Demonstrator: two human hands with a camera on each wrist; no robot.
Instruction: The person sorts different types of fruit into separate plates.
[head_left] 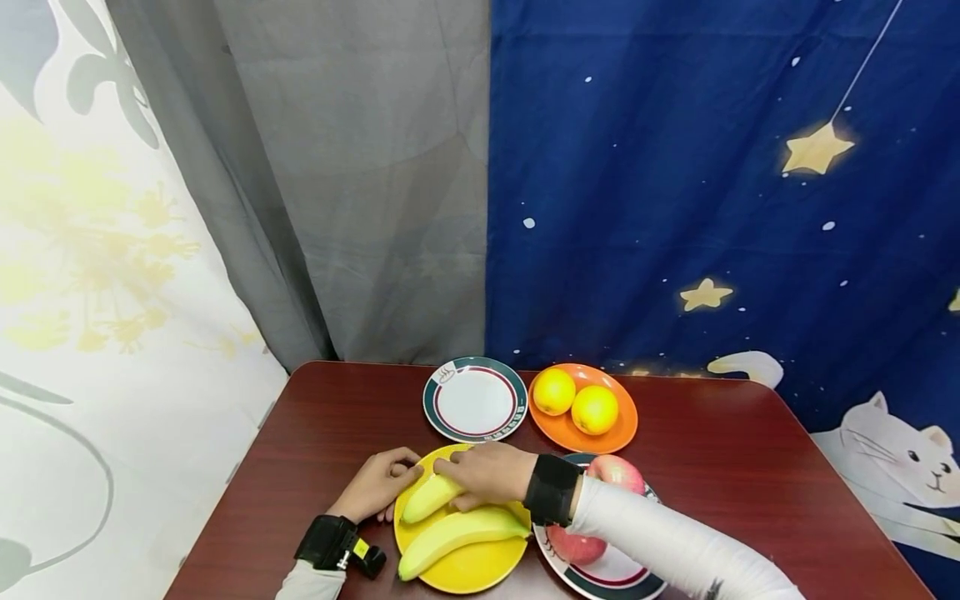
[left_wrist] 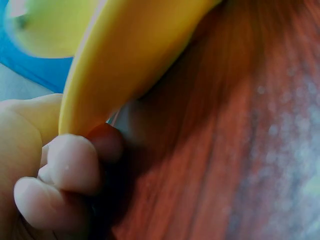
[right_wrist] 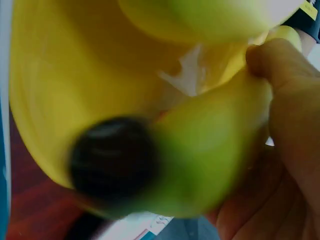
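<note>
A yellow plate lies near the table's front. My left hand pinches its left rim; in the left wrist view the fingers curl at the plate's edge. Over the plate, my right hand grips a banana. The right wrist view shows this banana between thumb and fingers, its dark end towards the camera. A second banana rests on the plate's front half, nearer to me than the held one.
Right of the yellow plate, a green-rimmed plate with apples sits partly under my right forearm. Behind are a green-rimmed white plate and an orange plate with two oranges. Curtains hang beyond the table's back edge.
</note>
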